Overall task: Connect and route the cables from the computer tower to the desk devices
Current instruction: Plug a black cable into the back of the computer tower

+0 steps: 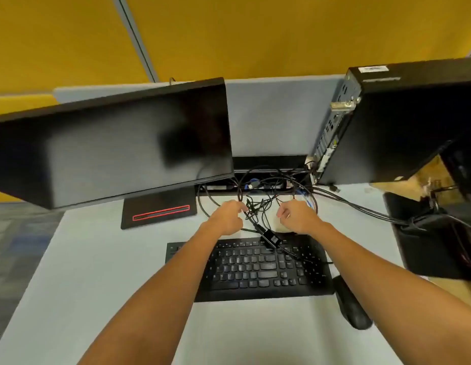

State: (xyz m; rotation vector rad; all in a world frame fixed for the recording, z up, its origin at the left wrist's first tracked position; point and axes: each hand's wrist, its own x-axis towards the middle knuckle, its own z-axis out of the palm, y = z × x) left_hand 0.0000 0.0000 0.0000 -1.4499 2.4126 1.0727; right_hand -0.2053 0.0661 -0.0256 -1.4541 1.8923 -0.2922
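A black computer tower (pixel 402 122) stands at the desk's back right, its rear ports facing left. A tangle of black cables (pixel 266 196) spreads from it across the desk behind a black keyboard (pixel 258 267). My left hand (pixel 226 218) pinches a thin black cable at the tangle's left side. My right hand (pixel 297 216) hovers with curled fingers over the tangle's right side; whether it holds a cable is unclear. A small black adapter (pixel 271 237) lies on the keyboard's back edge. A black mouse (pixel 351 304) sits right of the keyboard.
A dark monitor (pixel 110 151) on a black stand (pixel 159 210) with a red line fills the left. A grey partition (pixel 271 114) runs behind the pale desk (pixel 103 272). Thick cables (pixel 360 206) run right to a black object (pixel 434 238) beside the desk edge.
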